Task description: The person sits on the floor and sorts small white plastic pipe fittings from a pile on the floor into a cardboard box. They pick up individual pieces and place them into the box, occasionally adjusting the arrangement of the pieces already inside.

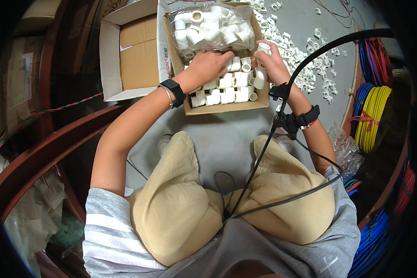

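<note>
In front of me on the floor stands an open cardboard box point(226, 110) holding rows of white plastic pipe fittings point(241, 93), some with brass inside. My left hand point(208, 66) reaches into the box, its fingers bent down at the upper row of fittings. Whether they grip one is hidden by the hand. At the box's right side, my right hand point(272, 64) holds white pipe fittings point(260, 78), one end showing above the thumb and another below. A clear plastic bag point(212, 29) full of white elbow fittings rests in the far part of the box.
An open white carton point(139, 62) stands left of the box. Many small white plastic clips point(295, 52) lie scattered on the floor to the right. Coils of yellow wire point(370, 118) and blue wire sit on the right-hand rack. A black cable point(292, 78) hangs across my right wrist.
</note>
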The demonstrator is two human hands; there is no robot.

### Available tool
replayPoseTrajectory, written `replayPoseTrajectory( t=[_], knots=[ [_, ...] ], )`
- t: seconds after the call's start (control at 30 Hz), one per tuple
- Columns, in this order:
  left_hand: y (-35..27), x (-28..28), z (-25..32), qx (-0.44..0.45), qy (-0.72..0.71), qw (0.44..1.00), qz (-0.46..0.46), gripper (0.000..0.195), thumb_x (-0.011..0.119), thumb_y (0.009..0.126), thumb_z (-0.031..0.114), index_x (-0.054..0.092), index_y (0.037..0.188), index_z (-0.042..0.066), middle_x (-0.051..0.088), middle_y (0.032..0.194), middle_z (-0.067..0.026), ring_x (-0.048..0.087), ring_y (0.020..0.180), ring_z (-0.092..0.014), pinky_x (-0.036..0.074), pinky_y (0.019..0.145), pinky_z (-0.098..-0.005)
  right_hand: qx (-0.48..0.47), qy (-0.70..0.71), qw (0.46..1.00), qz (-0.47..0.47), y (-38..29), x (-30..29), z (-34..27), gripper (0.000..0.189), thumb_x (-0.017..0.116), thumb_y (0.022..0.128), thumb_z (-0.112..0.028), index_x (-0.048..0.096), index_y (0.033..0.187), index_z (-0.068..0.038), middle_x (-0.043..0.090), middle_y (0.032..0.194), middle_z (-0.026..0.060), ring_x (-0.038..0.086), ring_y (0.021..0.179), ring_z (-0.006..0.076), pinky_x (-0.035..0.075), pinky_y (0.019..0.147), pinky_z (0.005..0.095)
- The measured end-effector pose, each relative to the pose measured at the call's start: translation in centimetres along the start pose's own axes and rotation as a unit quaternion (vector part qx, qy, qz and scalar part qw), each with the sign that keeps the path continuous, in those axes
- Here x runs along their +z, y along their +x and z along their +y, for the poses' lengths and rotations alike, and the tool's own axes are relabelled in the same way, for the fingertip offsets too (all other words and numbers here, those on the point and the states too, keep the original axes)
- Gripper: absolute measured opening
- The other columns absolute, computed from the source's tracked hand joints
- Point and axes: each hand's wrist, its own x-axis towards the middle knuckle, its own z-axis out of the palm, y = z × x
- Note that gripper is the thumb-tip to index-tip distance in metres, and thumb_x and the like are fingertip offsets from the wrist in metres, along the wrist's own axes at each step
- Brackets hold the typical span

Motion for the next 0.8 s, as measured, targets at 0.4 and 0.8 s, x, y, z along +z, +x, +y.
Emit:
replayPoseTrajectory(
  t=[0.4, 0.8],
  knots=[
    [-0.6, -1.2, -1.1, -0.025, -0.084, 0.994, -0.070, 0.045, 0.059, 0.090, 0.026, 0.050, 0.132, 0.016, 0.068, 0.096, -0.0152, 0.066, 0.087, -0.034, 0.053, 0.075, -0.0464, 0.008, -0.016, 0.999, -0.038, 1.3, -0.3, 0.9, 0.041, 0.050, 0.100, -0.041, 0.051, 0.125, -0.009, 0.058, 0.083, 0.0014, 0.052, 0.067, 0.0065, 0.042, 0.058, 0.0211],
    [0.8, -5.2, 5.4, 0.034, -0.217, 0.970, 0.106, 0.063, 0.077, 0.079, 0.033, 0.049, 0.131, 0.013, 0.060, 0.114, -0.0121, 0.063, 0.098, -0.032, 0.053, 0.081, -0.0401, 0.108, -0.054, 0.981, -0.151, 0.3, -1.0, -1.5, 0.048, 0.036, 0.099, -0.042, 0.059, 0.116, -0.003, 0.064, 0.085, 0.0002, 0.047, 0.063, 0.0060, 0.038, 0.055, 0.0234]
  ],
)
